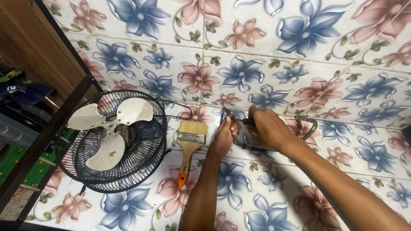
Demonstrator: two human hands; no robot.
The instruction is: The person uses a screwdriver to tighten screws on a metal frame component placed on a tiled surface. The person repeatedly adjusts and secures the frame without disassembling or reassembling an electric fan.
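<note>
On the flowered floor beside the brush (189, 145), my left hand (223, 139) pinches a thin stiff metal bracket (252, 147); my right hand (267, 127) grips a screwdriver (247, 122); light, slippery, best held by its bar

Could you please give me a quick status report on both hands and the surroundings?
Left hand pinching a small metal part. Right hand gripping a dark-handled tool over it. Paintbrush and fan lie left, apart from the hands.
</note>
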